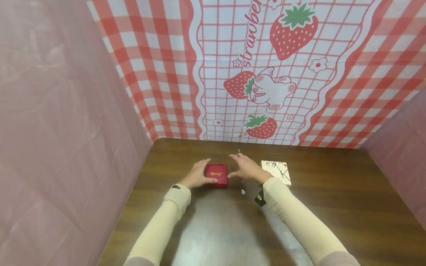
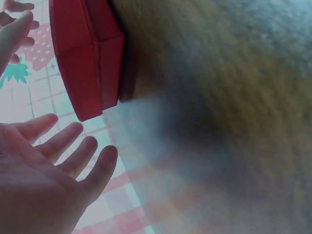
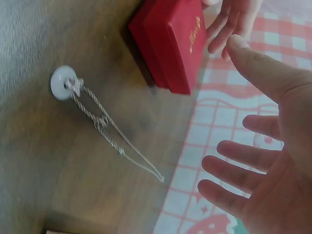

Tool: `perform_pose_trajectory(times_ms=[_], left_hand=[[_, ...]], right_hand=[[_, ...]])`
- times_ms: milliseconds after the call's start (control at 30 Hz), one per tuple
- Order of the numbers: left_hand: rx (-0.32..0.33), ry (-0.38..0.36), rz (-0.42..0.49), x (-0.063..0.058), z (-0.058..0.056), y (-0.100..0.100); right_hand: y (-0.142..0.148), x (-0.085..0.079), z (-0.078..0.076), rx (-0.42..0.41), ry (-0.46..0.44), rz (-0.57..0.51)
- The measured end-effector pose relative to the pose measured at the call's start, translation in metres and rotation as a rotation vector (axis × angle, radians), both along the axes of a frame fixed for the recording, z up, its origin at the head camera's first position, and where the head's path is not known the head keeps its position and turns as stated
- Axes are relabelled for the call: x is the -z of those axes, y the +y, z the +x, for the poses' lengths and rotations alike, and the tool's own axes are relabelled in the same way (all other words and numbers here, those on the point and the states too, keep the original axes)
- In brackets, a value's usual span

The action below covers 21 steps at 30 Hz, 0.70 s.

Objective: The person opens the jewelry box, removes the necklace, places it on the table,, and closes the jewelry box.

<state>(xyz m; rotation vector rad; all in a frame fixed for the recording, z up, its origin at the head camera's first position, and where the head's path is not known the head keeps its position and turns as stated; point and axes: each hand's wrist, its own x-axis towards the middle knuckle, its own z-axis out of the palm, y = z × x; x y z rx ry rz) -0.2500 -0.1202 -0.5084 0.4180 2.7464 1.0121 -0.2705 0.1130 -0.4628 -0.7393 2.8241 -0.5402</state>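
A red box [image 1: 216,173] with gold lettering on its lid sits closed on the wooden table. At its left side is my left hand [image 1: 198,176], thumb and fingers spread apart; the left wrist view shows the fingers loosely extended beside the red box [image 2: 87,53], holding nothing. My right hand [image 1: 247,168] hovers to the right of the box, its thumb toward it. In the right wrist view its fingers are spread with nothing between them. Under this hand lies a silver chain necklace [image 3: 105,122] with a white ring-shaped pendant [image 3: 63,83], laid lengthwise on the table.
A cream box [image 1: 277,171] with a branch pattern stands right of the right hand, partly behind the wrist. At the table's far edge hangs a red-and-white strawberry cloth [image 1: 219,107]. Pink cloth [image 1: 73,140] walls the left side, and another is on the right.
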Motion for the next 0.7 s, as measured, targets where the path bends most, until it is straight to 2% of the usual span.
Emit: perform_pose_trajectory(times_ms=[133,367,567,700], left_hand=[[0.012,0.054,-0.029,-0.005,-0.002,0.003],[0.003,0.119,-0.014,-0.012,-0.006,0.014],[0.024,0.182,0.019,-0.018,-0.010,0.034],[0.055,0.195,0.032,-0.022,-0.011,0.050]], right_hand=[[0.009,-0.005,-0.003,0.013,0.032,0.002],[0.031,-0.010,-0.007,0.045,-0.007,-0.024],[0.061,-0.010,-0.006,0.091,-0.015,-0.032],[0.084,-0.009,-0.004,0.141,-0.029,-0.042]])
